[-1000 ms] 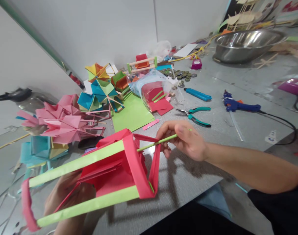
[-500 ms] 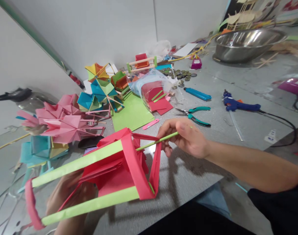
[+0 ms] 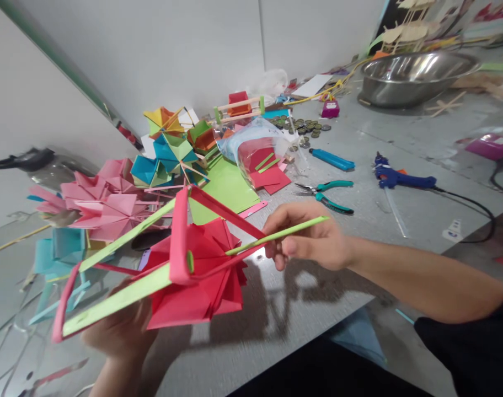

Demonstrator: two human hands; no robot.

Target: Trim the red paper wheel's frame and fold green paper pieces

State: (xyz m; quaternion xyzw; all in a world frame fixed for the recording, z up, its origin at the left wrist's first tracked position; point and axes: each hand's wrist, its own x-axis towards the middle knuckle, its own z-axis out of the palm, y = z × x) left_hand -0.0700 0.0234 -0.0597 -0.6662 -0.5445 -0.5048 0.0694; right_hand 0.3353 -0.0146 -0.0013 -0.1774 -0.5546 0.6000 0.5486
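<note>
Stick hold: right hand (image 3: 320, 251), fingers curled in close on a thin, straight lime-green stick (image 3: 297, 229), thumb just below it; the free end juts past them, over the hand.
Stick axis: a rising slant from the wheel's middle toward the desk's right side.
Red wheel: a many-pleated wheel of folded red paper (image 3: 218, 286), raised above the near part of the grey desk (image 3: 384, 129); it lies left of the right fingers, along the stick's line, with the left hand nearer.
Strip frame: a long frame of red and lime-green strips (image 3: 179, 242) around the wheel, tilted; two red strips meet at the stick beside the right fingers.
Left hand: behind the wheel and frame (image 3: 121, 335), its fingers mostly hidden; how far open, or gripping what, I cannot tell.
Desk middle: teal-handled pliers (image 3: 319, 195), beyond the right hand.
Toward the right edge: blue glue gun (image 3: 404, 178).
Toward the left edge: pink folded-paper wheels (image 3: 114, 218).
</note>
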